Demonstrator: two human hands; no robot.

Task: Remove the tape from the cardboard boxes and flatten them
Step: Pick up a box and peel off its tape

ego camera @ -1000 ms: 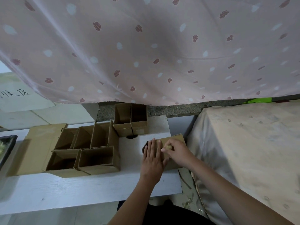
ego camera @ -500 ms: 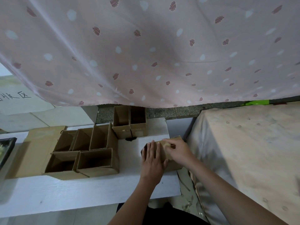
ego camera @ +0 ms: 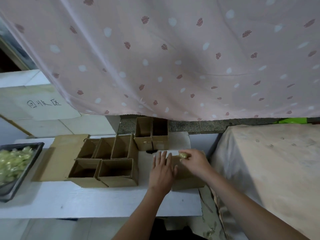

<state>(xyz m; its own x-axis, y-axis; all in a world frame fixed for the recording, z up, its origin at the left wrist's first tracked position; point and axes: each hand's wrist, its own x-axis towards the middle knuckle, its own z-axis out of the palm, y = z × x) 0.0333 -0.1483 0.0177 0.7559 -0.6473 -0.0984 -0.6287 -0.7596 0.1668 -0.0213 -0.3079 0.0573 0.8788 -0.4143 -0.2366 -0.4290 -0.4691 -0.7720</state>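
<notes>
Cardboard box, brown, one item in hand: lies at the right end of the white table, its top face pressed under the left hand, fingers straight and flat. Right hand pinches a crumpled yellowish wad of tape at the box's far edge. Judged status: tape largely off this box, flattening not yet done. Open boxes, a cluster of several just left of it, plus a pair behind: all upright, unflattened. Black tray, far left, holds a heap of yellowish scraps, probably stripped tape. Most work remains.
</notes>
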